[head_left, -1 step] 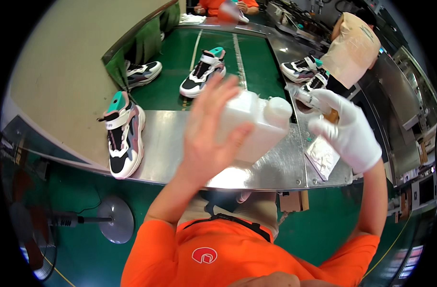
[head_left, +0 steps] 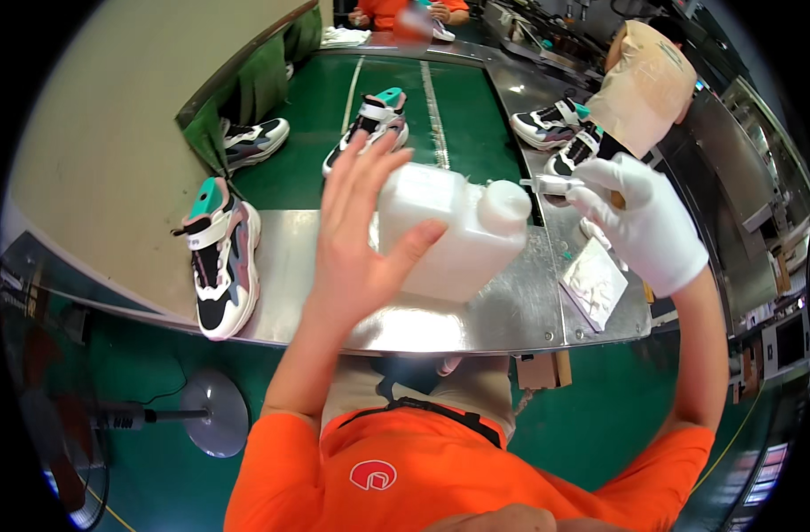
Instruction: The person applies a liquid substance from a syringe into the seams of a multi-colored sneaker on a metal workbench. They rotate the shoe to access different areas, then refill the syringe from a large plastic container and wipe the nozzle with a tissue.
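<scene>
A white translucent plastic jug [head_left: 458, 239] with a round white cap [head_left: 504, 207] is at the middle of the metal tabletop. My bare left hand [head_left: 361, 235] is at its left side, fingers stretched and apart, thumb across its near face; whether they touch is unclear. My right hand [head_left: 640, 217], in a white glove, grips a small clear bottle [head_left: 554, 184] with a narrow tip. That tip points left, close to the jug's cap. Beneath the glove lies a folded white cloth [head_left: 593, 282].
Sneakers stand at the left table edge [head_left: 223, 262], on the green belt [head_left: 374, 124], by the green curtain [head_left: 256, 142] and at the right [head_left: 547, 126]. Two other people are at work, one at the far end [head_left: 392, 13], one at right [head_left: 646, 89]. A fan base [head_left: 214, 412] stands on the floor.
The small bottle has swung from slanting to nearly level, its tip now beside the jug's cap. My left hand has shifted slightly left. The whole view has moved a little.
</scene>
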A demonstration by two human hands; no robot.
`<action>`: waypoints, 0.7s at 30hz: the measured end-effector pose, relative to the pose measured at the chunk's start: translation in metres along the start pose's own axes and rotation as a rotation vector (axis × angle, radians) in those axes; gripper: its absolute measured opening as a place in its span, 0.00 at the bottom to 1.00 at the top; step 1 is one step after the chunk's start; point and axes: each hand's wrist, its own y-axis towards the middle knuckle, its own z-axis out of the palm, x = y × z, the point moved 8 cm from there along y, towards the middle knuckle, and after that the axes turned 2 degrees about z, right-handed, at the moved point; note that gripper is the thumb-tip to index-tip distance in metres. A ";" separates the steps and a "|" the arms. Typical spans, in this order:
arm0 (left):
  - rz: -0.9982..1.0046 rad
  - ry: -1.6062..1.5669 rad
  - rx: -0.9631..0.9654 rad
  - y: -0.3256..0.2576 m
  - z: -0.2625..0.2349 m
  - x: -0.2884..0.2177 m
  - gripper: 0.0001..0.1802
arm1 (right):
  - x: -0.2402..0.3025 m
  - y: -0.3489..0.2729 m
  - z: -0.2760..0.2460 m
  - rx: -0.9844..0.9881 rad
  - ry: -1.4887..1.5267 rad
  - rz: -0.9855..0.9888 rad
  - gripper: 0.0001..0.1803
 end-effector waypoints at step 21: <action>-0.189 -0.406 0.207 0.001 0.029 0.042 0.41 | 0.062 0.029 -0.003 -0.039 -0.596 -0.450 0.07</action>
